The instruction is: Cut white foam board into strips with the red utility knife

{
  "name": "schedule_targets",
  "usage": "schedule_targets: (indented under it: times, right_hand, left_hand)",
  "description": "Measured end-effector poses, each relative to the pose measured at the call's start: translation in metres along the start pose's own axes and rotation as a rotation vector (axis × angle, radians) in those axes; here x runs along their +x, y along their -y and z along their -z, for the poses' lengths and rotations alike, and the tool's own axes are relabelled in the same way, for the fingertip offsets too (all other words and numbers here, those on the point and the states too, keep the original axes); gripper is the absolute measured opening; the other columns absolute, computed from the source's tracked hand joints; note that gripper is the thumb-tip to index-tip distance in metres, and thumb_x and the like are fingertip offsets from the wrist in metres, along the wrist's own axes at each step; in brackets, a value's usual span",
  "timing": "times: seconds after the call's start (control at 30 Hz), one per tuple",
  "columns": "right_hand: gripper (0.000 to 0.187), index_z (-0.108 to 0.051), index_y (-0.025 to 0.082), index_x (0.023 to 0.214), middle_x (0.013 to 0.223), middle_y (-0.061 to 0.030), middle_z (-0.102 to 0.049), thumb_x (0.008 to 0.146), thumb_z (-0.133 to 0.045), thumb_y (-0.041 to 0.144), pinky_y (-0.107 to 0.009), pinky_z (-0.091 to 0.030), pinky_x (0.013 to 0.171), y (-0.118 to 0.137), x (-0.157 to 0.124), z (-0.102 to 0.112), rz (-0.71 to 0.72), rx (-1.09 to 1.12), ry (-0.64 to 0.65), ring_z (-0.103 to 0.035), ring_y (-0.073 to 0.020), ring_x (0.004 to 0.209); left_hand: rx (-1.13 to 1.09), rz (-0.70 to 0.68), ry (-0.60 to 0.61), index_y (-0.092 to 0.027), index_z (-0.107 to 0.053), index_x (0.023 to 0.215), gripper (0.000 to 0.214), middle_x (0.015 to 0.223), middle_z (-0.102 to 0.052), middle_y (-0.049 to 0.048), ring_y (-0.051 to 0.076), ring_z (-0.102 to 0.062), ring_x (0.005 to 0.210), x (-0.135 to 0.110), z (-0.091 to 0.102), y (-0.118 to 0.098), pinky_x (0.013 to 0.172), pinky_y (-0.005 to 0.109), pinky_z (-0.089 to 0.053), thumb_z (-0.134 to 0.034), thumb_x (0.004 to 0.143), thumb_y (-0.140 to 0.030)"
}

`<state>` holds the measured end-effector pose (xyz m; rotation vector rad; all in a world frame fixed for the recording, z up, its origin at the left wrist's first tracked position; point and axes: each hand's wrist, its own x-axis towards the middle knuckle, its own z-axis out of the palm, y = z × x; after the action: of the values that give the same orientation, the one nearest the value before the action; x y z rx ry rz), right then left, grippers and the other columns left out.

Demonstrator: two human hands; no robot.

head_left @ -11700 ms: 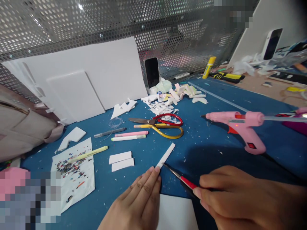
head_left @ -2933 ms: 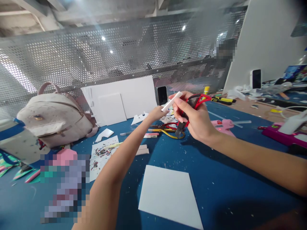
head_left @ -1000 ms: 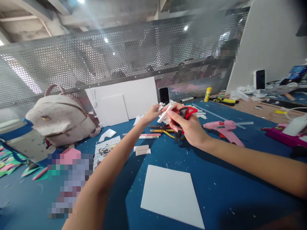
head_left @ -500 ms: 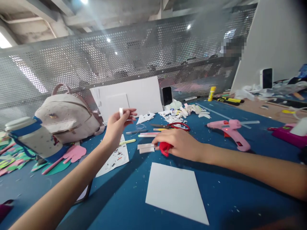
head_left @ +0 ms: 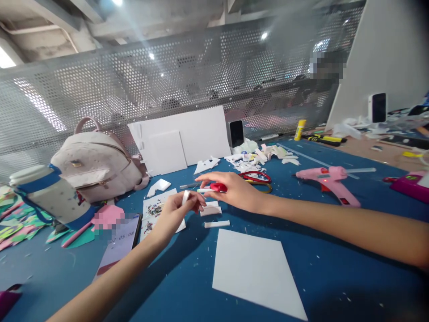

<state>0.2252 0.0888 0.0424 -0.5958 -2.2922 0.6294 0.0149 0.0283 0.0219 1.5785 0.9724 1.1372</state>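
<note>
My left hand [head_left: 177,212] is closed, pinching a small white strip [head_left: 185,197] upright above the printed paper [head_left: 156,210]. My right hand [head_left: 234,190] curls round a small red object [head_left: 218,187], its kind hidden by the fingers. Both hands' fingertips are close together, the right one over the pens. Just below them lie a pair of short white strips [head_left: 210,209]. Nearer to me is a single white strip [head_left: 217,224], apart from the large white sheet [head_left: 256,270]. Scissors with red handles [head_left: 256,174] lie partly behind my right hand.
A pink glue gun [head_left: 335,179] stands at right, a yellow glue stick [head_left: 300,129] behind it. White scraps [head_left: 248,163] are piled at the back. A phone [head_left: 117,250], a bottle [head_left: 50,197] and a backpack [head_left: 97,161] are at left. White boards [head_left: 201,134] lean at the back.
My left hand has come down and right with its white strip. The right hand has lifted away from the short strips with the red object. One strip now lies apart, nearer the sheet.
</note>
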Motion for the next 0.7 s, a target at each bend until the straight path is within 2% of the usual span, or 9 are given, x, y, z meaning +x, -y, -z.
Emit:
schedule_targets:
  times: [0.1, 0.2, 0.33, 0.43, 0.47, 0.53, 0.63, 0.7]
  right_hand:
    - [0.027, -0.071, 0.024, 0.12, 0.104, -0.0033, -0.076, 0.096, -0.06, 0.026, -0.028, -0.052, 0.074, -0.006, 0.001, -0.002, -0.105, 0.194, 0.087, -0.067, -0.0157, 0.082]
    - [0.024, -0.075, 0.021, 0.112, 0.097, -0.0036, -0.077, 0.092, -0.063, 0.023, -0.028, -0.053, 0.073, -0.012, -0.001, -0.005, -0.126, 0.28, 0.044, -0.067, -0.0149, 0.077]
    - [0.009, -0.076, 0.019, 0.088, 0.077, -0.0006, -0.073, 0.087, -0.069, 0.023, -0.026, -0.05, 0.065, -0.011, -0.001, -0.002, -0.115, 0.191, -0.05, -0.063, -0.013, 0.065]
    - [0.008, -0.076, 0.019, 0.083, 0.073, -0.0003, -0.073, 0.086, -0.069, 0.022, -0.027, -0.048, 0.066, -0.01, 0.006, 0.012, -0.091, 0.088, -0.068, -0.064, -0.0136, 0.066]
    - [0.008, -0.076, 0.019, 0.084, 0.076, -0.0011, -0.074, 0.087, -0.069, 0.023, -0.027, -0.048, 0.067, -0.011, 0.009, 0.019, -0.079, 0.04, -0.082, -0.065, -0.0142, 0.069]
    - [0.011, -0.076, 0.02, 0.087, 0.085, -0.0024, -0.076, 0.09, -0.066, 0.024, -0.028, -0.047, 0.072, -0.019, 0.018, 0.036, -0.078, -0.162, -0.118, -0.066, -0.0158, 0.076]
    - [0.016, -0.077, 0.024, 0.1, 0.104, -0.0029, -0.075, 0.095, -0.062, 0.028, -0.03, -0.046, 0.076, -0.042, 0.029, 0.063, -0.238, -0.692, -0.155, -0.067, -0.019, 0.092]
    - [0.017, -0.077, 0.022, 0.102, 0.113, -0.0076, -0.072, 0.094, -0.063, 0.028, -0.032, -0.045, 0.074, -0.061, 0.032, 0.079, -0.333, -0.792, -0.164, -0.066, -0.0242, 0.098]
  left_hand:
    - [-0.017, -0.035, 0.022, -0.017, -0.073, 0.087, 0.022, 0.088, -0.07, 0.0066, 0.016, -0.06, 0.078, 0.002, -0.004, 0.001, 0.075, 0.028, -0.048, -0.058, 0.097, -0.029]
    - [-0.026, -0.052, 0.015, -0.016, -0.071, 0.086, 0.022, 0.086, -0.068, 0.0066, 0.016, -0.059, 0.079, 0.005, -0.008, 0.0, 0.076, 0.028, -0.047, -0.057, 0.098, -0.029]
    - [0.042, -0.058, 0.026, -0.016, -0.067, 0.088, 0.023, 0.083, -0.063, 0.0036, 0.014, -0.057, 0.073, 0.007, -0.012, -0.001, 0.072, 0.028, -0.047, -0.052, 0.099, -0.03]
    - [0.331, -0.012, 0.06, -0.018, -0.063, 0.1, 0.022, 0.067, -0.053, -0.0034, 0.012, -0.048, 0.057, 0.006, -0.011, 0.006, 0.056, 0.025, -0.039, -0.046, 0.101, -0.032]
    - [0.46, -0.007, 0.086, -0.019, -0.062, 0.105, 0.019, 0.065, -0.052, -0.0045, 0.013, -0.048, 0.055, 0.006, -0.01, 0.011, 0.054, 0.024, -0.038, -0.047, 0.101, -0.031]
    - [0.654, -0.029, 0.15, -0.021, -0.059, 0.112, 0.017, 0.071, -0.059, -0.0027, 0.016, -0.056, 0.062, 0.006, -0.008, 0.021, 0.057, 0.026, -0.043, -0.052, 0.098, -0.026]
    - [0.733, -0.087, 0.179, -0.022, -0.058, 0.117, 0.026, 0.099, -0.069, 0.006, 0.023, -0.065, 0.088, 0.01, -0.008, 0.026, 0.076, 0.035, -0.052, -0.055, 0.093, -0.014]
    - [0.786, -0.157, 0.148, -0.023, -0.058, 0.119, 0.03, 0.116, -0.066, 0.0101, 0.028, -0.062, 0.108, 0.011, -0.01, 0.017, 0.092, 0.046, -0.05, -0.055, 0.092, -0.01]
